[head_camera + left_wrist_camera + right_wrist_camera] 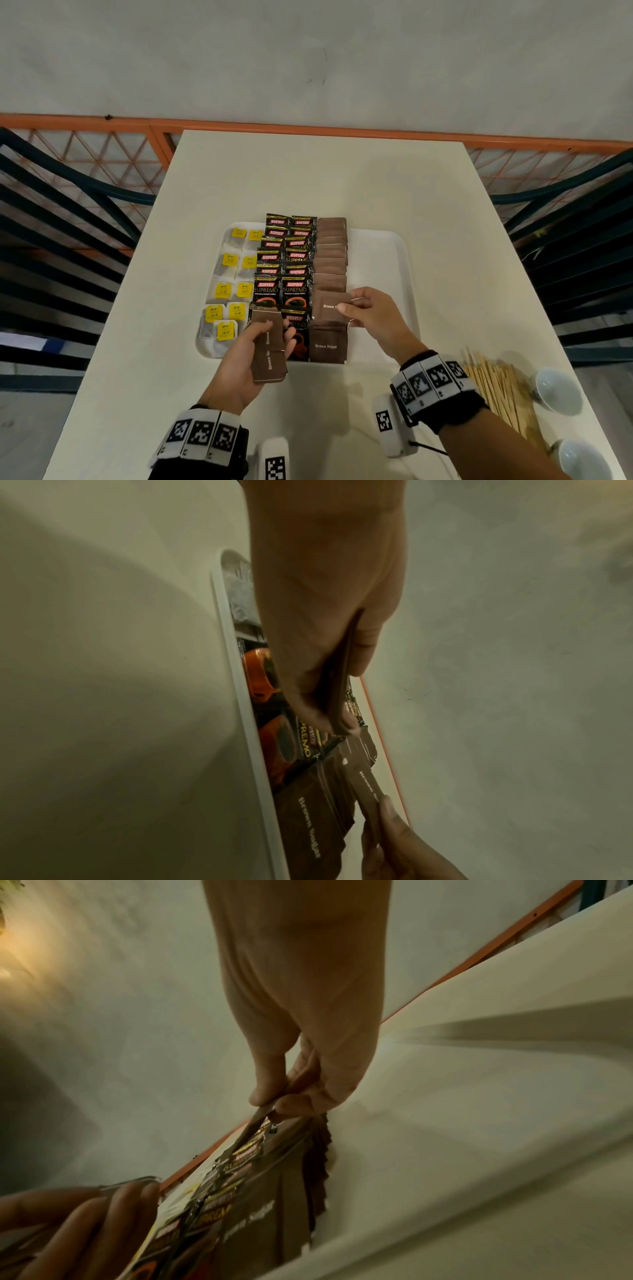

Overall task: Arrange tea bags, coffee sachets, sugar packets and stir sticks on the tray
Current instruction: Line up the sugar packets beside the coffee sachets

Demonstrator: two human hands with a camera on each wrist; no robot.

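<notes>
A white tray (pixel 387 246) lies mid-table. On it sit yellow-tagged tea bags (pixel 230 260) at the left, black Kopiko coffee sachets (pixel 286 260) in two columns, and a column of brown sugar packets (pixel 331 253). My left hand (pixel 255 349) grips a small stack of brown sugar packets (pixel 269 356) over the tray's near edge. My right hand (pixel 368 313) pinches a single brown sugar packet (pixel 329 306) just above the near end of the sugar column. The left wrist view shows the stack held edge-on (pixel 337 696); the right wrist view shows the pinched packet (pixel 263 1112). Wooden stir sticks (pixel 496 387) lie on the table at right.
Two white cups (pixel 556 389) (pixel 579 459) stand at the table's right near corner beside the sticks. The tray's right third (pixel 380 274) is bare. Dark chair backs flank the table on both sides, and an orange rail runs behind it.
</notes>
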